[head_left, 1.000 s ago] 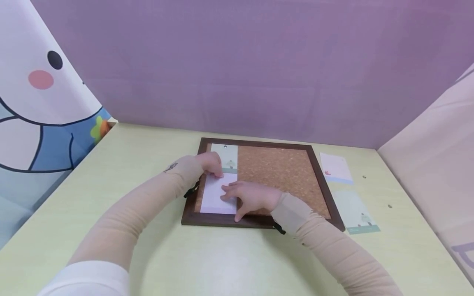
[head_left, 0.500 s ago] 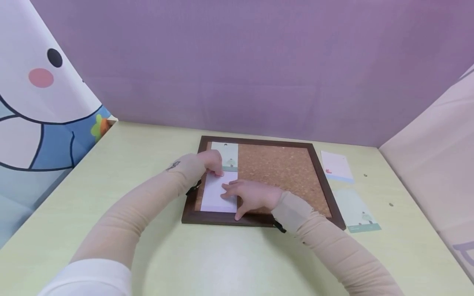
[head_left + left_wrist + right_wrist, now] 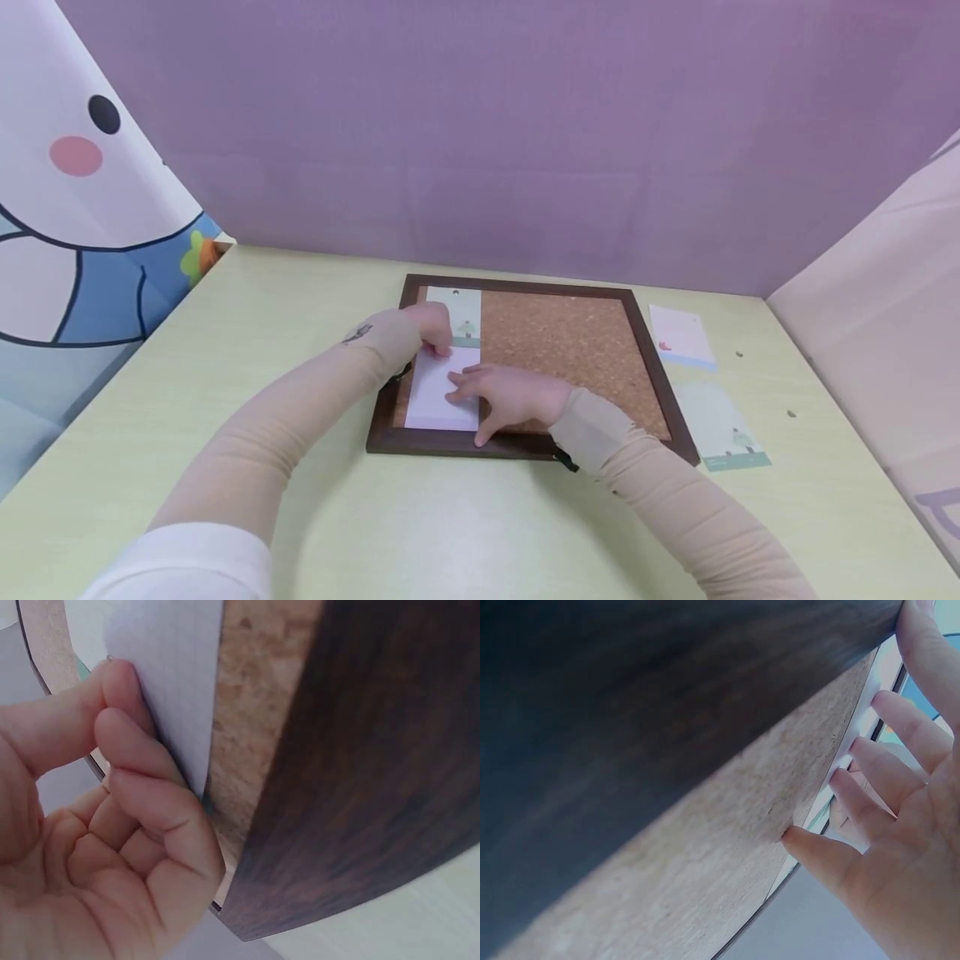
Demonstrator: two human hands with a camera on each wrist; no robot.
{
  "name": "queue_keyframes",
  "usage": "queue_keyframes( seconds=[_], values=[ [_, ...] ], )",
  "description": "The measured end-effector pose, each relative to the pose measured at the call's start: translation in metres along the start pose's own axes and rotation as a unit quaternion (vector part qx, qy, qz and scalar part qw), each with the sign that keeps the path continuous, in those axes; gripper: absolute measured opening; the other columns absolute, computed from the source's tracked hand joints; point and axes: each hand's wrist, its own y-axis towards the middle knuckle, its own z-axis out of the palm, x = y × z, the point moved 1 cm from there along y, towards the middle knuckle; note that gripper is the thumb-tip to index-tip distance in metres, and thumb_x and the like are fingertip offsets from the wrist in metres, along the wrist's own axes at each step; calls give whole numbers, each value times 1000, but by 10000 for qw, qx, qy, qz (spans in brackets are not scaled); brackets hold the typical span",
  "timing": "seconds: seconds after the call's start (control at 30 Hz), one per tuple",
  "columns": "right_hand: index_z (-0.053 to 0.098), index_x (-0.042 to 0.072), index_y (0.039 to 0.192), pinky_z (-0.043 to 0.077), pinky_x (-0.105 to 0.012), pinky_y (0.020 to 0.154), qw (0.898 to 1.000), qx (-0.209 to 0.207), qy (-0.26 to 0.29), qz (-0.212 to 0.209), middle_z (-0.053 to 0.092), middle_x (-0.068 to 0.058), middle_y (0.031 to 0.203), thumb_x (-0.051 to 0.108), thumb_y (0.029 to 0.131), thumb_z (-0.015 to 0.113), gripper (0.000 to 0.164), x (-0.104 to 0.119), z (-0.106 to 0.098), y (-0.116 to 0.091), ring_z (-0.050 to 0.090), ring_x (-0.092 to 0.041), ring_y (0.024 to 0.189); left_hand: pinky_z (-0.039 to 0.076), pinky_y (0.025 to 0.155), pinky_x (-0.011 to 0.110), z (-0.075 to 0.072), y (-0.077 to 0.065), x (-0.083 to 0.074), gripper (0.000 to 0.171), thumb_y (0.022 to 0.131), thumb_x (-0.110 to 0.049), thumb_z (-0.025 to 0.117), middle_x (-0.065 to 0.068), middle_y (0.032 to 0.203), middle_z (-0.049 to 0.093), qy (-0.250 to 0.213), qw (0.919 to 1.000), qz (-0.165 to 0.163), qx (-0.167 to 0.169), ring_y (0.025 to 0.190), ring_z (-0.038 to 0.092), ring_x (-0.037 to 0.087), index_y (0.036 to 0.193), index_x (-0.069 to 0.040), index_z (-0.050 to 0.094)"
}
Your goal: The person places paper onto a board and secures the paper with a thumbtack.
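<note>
A white sheet is lying along the left side of a corkboard, just below a green-banded card. At its top edge, the person's left hand is pressing with the thumb, fingers curling into the palm and gripping nothing that shows; a small glint at the thumb tip is possibly a tack. The right hand is holding nothing, spreading its fingers over the sheet's right edge, thumb resting on the dark frame. Since a second ago, neither hands nor paper are visibly shifting; that stillness is suggesting a pressing-and-steadying step still under way. Farther up, a gray disc is sitting on the green-banded card. Beyond the frame, a white-and-blue card and a pale green card are lying on the tabletop, two gray dots showing nearby.
</note>
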Motion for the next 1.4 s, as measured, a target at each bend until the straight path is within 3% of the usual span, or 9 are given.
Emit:
queue_keyframes(
  seconds=[0.17, 0.4, 0.57, 0.7, 0.83, 1.0, 1.1, 1.27, 1.4],
  values=[
    [52, 11, 135, 24, -37, 115, 10000, 17, -23, -14, 30, -5, 154, 24, 76, 79, 66, 1, 1, -1, 25, -25, 143, 38, 60, 21, 2, -4, 1, 40, 84, -28, 70, -5, 52, 47, 132, 9998, -80, -90, 55, 44, 9, 50, -15, 53],
    [52, 10, 135, 25, -38, 115, 10000, 3, -12, -3, 30, -6, 154, 23, 76, 79, 66, 0, 0, -3, 25, -26, 142, 39, 59, 20, -3, -13, -5, 37, 83, -25, 72, -4, 55, 49, 100, 9997, -60, -221, 56, 44, 9, 54, -13, 52],
    [52, 10, 135, 25, -38, 115, 9999, 9, -93, -89, 30, -7, 154, 24, 76, 79, 66, 0, -1, -3, 26, -26, 142, 41, 62, 22, 1, -4, 1, 37, 81, -30, 74, -2, 60, 50, 212, 9990, 67, -382, 59, 45, 11, 58, -12, 51],
    [52, 10, 135, 24, -38, 115, 9999, 28, -32, -98, 30, -7, 154, 24, 76, 79, 66, 1, 0, -3, 25, -26, 143, 48, 74, 29, 4, 1, 6, 33, 79, -33, 76, 1, 71, 55, 403, 9966, 316, -652, 68, 49, 15, 73, -7, 57],
    [52, 10, 135, 23, -39, 116, 9999, 42, 59, -87, 29, -6, 154, 23, 76, 79, 66, 1, 0, -4, 24, -26, 143, 50, 81, 34, 4, -4, 6, 34, 77, -30, 77, 4, 82, 60, 149, 9951, 416, -886, 75, 52, 18, 90, -2, 61],
    [51, 10, 135, 23, -39, 116, 9999, 32, 69, -76, 28, -6, 154, 22, 77, 78, 66, -1, 0, -4, 23, -26, 143, 49, 75, 33, -2, -12, 2, 26, 78, -23, 76, 5, 82, 62, -298, 9904, 589, -1218, 74, 55, 18, 87, -4, 61],
    [51, 10, 135, 23, -39, 116, 10000, 15, 60, -53, 28, -6, 154, 22, 77, 78, 66, -2, -1, -5, 23, -26, 143, 49, 78, 34, -5, -14, -2, 25, 80, -22, 74, 7, 87, 64, -310, 9875, 751, -1347, 79, 57, 20, 90, -3, 61],
    [52, 8, 135, 22, -39, 116, 9999, -32, 51, -119, 29, -8, 154, 21, 77, 78, 65, -4, -3, -4, 24, -27, 143, 49, 88, 36, -5, -9, -9, 33, 81, -21, 73, 11, 105, 66, -252, 9867, 940, -1300, 95, 59, 24, 104, 0, 62],
    [52, 7, 134, 23, -39, 116, 9998, -58, 58, -188, 30, -8, 153, 22, 76, 79, 65, -5, -2, -3, 25, -27, 142, 49, 86, 35, -3, -5, -14, 34, 78, -17, 75, 12, 104, 66, -205, 9879, 969, -1191, 91, 59, 23, 104, 1, 63]
  ],
)
